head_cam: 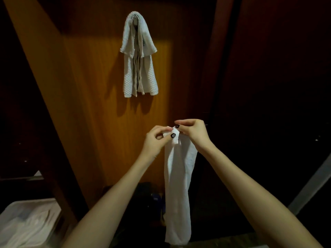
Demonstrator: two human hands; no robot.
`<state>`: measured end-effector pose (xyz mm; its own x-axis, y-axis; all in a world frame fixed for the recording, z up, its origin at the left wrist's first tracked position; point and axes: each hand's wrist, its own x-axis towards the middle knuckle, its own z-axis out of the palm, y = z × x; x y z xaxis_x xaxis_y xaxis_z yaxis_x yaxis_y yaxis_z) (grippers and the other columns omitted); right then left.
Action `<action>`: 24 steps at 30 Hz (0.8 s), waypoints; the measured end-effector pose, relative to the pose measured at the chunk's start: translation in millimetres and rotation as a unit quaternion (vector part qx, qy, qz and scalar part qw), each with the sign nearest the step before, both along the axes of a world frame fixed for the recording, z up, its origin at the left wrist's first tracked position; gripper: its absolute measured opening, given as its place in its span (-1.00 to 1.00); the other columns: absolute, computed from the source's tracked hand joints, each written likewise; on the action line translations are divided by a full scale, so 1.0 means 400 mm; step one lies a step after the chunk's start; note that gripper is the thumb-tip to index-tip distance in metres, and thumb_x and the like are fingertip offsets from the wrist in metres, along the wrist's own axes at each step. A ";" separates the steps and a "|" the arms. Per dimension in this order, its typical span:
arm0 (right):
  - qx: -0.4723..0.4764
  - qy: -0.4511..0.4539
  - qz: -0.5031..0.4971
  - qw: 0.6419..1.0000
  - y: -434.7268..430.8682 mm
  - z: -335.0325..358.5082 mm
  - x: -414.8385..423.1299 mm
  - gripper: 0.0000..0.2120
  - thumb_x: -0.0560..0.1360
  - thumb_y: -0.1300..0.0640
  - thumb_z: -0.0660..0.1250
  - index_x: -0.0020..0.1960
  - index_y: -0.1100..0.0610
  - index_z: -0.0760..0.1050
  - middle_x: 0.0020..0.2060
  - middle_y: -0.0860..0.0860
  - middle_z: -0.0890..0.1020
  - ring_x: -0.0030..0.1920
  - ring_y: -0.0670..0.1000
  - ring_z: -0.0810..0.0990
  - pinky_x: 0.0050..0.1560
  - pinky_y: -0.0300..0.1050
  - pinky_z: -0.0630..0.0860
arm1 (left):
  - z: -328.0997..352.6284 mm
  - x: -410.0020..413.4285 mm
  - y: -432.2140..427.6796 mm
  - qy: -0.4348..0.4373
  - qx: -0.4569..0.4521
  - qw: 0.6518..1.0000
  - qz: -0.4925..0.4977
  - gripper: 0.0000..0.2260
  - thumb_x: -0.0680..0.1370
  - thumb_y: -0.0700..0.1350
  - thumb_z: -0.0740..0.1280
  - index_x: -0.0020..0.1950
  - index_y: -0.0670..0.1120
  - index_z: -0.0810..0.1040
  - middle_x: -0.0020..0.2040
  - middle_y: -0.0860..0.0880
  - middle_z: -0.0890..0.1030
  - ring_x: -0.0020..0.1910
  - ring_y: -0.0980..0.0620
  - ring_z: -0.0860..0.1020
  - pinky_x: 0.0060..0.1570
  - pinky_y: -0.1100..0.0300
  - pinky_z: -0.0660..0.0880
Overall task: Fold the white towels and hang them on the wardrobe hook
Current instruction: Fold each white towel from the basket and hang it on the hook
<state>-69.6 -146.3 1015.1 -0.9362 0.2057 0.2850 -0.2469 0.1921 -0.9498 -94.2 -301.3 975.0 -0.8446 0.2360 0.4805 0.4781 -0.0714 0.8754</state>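
Note:
A white towel (178, 185) hangs down in a long narrow strip in front of me. My left hand (157, 140) and my right hand (192, 130) both pinch its top edge, close together at chest height. Above them, several folded white towels (138, 56) hang in a bunch from the hook on the orange-brown wardrobe door (86, 86). The hook itself is hidden under the cloth.
A white bin (28, 222) with more white cloth sits at the lower left. Dark wardrobe panels (268, 68) fill the right side. Dark objects lie low behind the hanging towel, and a pale bar (311, 185) slants at the right edge.

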 end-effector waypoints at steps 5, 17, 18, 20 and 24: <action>0.036 -0.002 -0.041 0.999 0.013 -0.017 0.029 -0.80 0.50 0.29 0.38 0.10 0.17 0.64 -0.04 0.02 0.69 0.03 -0.06 0.65 0.08 -0.18 0.58 | -0.017 0.024 0.009 -0.047 -0.089 0.994 -0.053 -0.63 0.41 -0.11 0.51 0.13 0.12 0.47 0.16 0.18 0.42 0.22 0.12 0.45 0.19 0.24 0.43; 0.100 0.002 -0.047 0.994 0.022 -0.026 0.119 -0.81 0.49 0.26 0.39 0.09 0.20 0.65 -0.01 0.03 0.68 0.06 -0.09 0.63 0.10 -0.20 0.56 | 0.004 0.046 0.008 -0.027 0.063 0.996 0.058 -0.85 0.49 -0.26 0.41 -0.13 0.01 0.63 -0.21 0.11 0.66 -0.19 0.27 0.60 -0.21 0.42 0.49; 0.099 0.006 -0.051 0.994 0.019 -0.033 0.125 -0.85 0.49 0.24 0.42 0.05 0.18 0.66 -0.05 0.01 0.69 0.03 -0.10 0.64 0.07 -0.22 0.55 | 0.007 0.045 0.008 -0.027 0.045 0.998 0.046 -0.85 0.48 -0.26 0.42 -0.15 0.00 0.63 -0.23 0.11 0.66 -0.20 0.26 0.60 -0.21 0.41 0.49; 0.110 0.010 -0.056 0.992 0.010 -0.043 0.131 -0.91 0.48 0.21 0.44 -0.02 0.15 0.67 -0.11 -0.01 0.69 -0.02 -0.11 0.64 0.05 -0.23 0.55 | 0.005 0.047 0.010 -0.031 0.014 0.999 0.012 -0.87 0.45 -0.27 0.45 -0.18 -0.03 0.62 -0.27 0.10 0.65 -0.24 0.26 0.60 -0.24 0.41 0.49; 0.179 0.013 -0.015 0.984 0.010 -0.045 0.129 -0.96 0.48 0.20 0.44 -0.08 0.16 0.65 -0.08 -0.05 0.57 -0.08 -0.13 0.55 -0.01 -0.27 0.47 | -0.005 0.053 0.002 -0.041 0.021 0.999 0.017 -0.86 0.44 -0.30 0.45 -0.19 -0.06 0.62 -0.28 0.07 0.64 -0.27 0.27 0.60 -0.27 0.43 0.48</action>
<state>-18.1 -142.5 997.2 -0.9228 0.1155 0.3674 -0.2584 0.5217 -0.8131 -72.9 -300.5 973.2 -0.8891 0.1878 0.4174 0.4069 -0.0931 0.9087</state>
